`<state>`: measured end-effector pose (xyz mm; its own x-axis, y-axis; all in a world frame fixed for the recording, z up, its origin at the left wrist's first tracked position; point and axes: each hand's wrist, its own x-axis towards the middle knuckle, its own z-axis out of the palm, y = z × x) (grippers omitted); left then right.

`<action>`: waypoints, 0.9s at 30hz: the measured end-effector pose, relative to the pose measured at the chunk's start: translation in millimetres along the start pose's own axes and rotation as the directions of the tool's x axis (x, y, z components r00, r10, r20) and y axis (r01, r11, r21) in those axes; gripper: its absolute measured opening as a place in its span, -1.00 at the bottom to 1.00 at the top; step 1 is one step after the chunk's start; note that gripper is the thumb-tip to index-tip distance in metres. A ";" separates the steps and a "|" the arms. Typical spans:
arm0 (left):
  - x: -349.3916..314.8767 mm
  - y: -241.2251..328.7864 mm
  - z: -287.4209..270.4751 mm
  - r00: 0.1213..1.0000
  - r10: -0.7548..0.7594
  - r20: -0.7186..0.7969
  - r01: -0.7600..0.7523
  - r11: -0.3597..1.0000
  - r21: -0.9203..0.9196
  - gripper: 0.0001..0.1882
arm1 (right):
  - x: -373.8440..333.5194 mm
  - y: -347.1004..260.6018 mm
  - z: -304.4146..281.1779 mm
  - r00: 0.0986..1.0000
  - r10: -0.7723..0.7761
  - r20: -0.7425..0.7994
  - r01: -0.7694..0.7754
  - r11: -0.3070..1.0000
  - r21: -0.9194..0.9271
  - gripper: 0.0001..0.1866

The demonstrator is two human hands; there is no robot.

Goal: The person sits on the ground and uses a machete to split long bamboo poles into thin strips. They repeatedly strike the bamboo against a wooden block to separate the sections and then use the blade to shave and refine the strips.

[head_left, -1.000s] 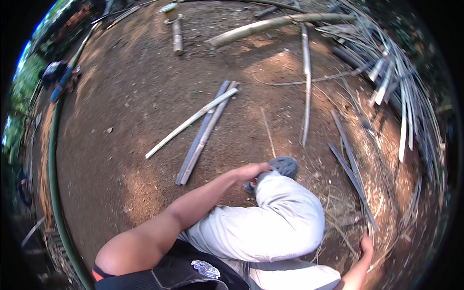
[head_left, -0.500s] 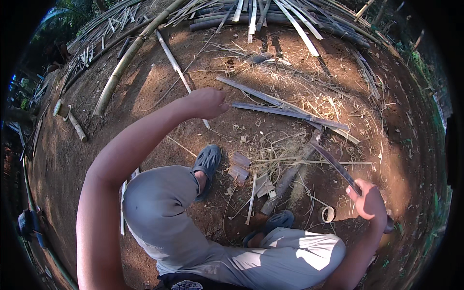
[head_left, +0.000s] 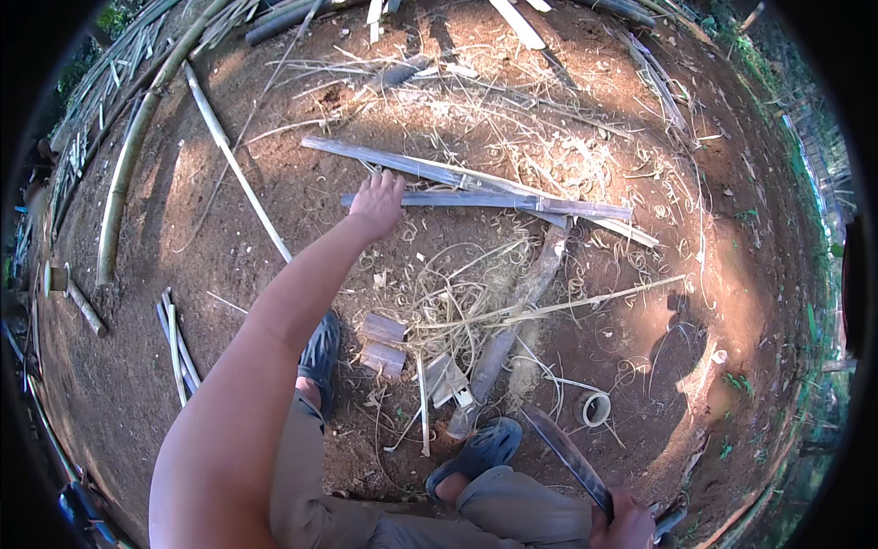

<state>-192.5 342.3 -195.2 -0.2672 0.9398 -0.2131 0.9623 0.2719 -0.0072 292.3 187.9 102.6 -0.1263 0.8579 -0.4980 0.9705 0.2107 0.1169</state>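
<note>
A person sits or crouches low over brown earth point(head_left: 119, 393), seen from head height looking down. The bare left arm stretches up and away, and the left hand point(head_left: 377, 203) lies over the left end of a dark split strip point(head_left: 476, 199), its fingers pointing toward a second dark strip point(head_left: 384, 158) just beyond. The fingers sit close together; whether they grip a strip or only rest there cannot be told.

The two strips look like split bamboo. They lie nearly side by side at the left and cross toward the right, where a pale edge shows below them. A grey log point(head_left: 494, 361) slants from the person's feet up to the strips, meeting them near their right part.

At the lower right, the right hand point(head_left: 631, 522) is closed around the handle of a long, dark-bladed knife point(head_left: 567, 453). The blade tilts up and to the left, between the right clog point(head_left: 485, 453) and a pale hollow ring point(head_left: 595, 409) on the ground.

Thin curled shavings point(head_left: 448, 306) are heaped against the log's left side. Two short, flat brown pieces point(head_left: 382, 357) lie between that heap and the left clog point(head_left: 320, 355). Farther off at the upper left, a thick pole point(head_left: 119, 201) lies beside a slimmer pale pole point(head_left: 224, 142).
</note>
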 end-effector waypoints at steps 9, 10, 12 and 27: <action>1.4 3.8 46.7 0.995 0.056 0.079 -0.060 0.996 0.060 -0.62 | 6.2 -2.3 -12.7 0.984 -0.108 0.142 0.106 0.994 0.026 -0.72; -3.6 2.6 53.6 0.995 0.083 0.055 -0.086 0.995 0.052 -0.65 | 5.4 -3.3 -15.4 0.984 -0.119 0.135 0.116 0.993 0.034 -0.72; -9.9 20.6 42.0 0.996 0.040 0.085 -0.019 0.970 -0.241 -0.66 | 2.6 -3.5 -17.7 0.985 -0.117 0.123 0.111 0.992 0.055 -0.73; -148.8 52.8 -132.3 0.923 -0.018 0.384 0.357 0.407 -0.841 -0.69 | -3.6 17.6 2.3 0.936 -0.333 -0.118 0.351 0.914 0.206 -0.73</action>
<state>-108.7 244.2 -34.6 -0.2442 0.7834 -0.5716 0.2534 0.6205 0.7422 310.3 187.5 104.4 -0.4652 0.7878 -0.4037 0.8846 0.3969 -0.2449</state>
